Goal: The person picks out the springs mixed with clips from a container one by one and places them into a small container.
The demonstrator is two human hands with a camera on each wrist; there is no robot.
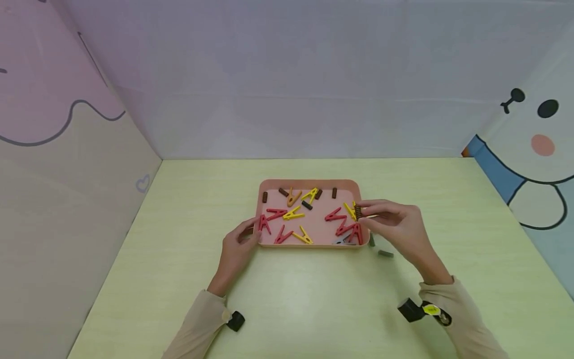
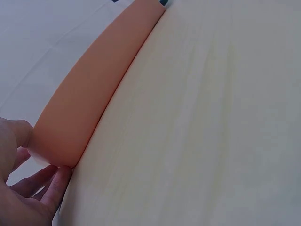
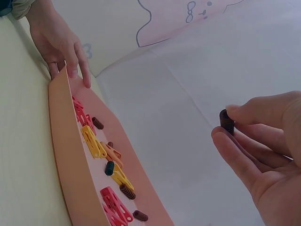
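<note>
A pink tray (image 1: 309, 183) lies on the table, with several red clips (image 1: 282, 234), yellow clips (image 1: 293, 214), an orange clip (image 1: 293, 197) and a grey clip (image 1: 343, 240) in it. My left hand (image 1: 237, 249) grips the tray's left side near the front corner, its fingers around the wall (image 2: 70, 122). Above the tray's right end, my right hand (image 1: 399, 227) pinches a small dark brown ribbed cylinder (image 3: 227, 122) between thumb and fingers. More brown ribbed cylinders (image 3: 127, 191) and a dark green one (image 3: 109, 168) lie among the clips.
Two dark green cylinders (image 1: 385, 254) lie on the pale wooden table (image 1: 305, 299) to the right of the tray, near its front corner. A plain back wall (image 1: 287, 80) and side walls with cartoon drawings enclose the table.
</note>
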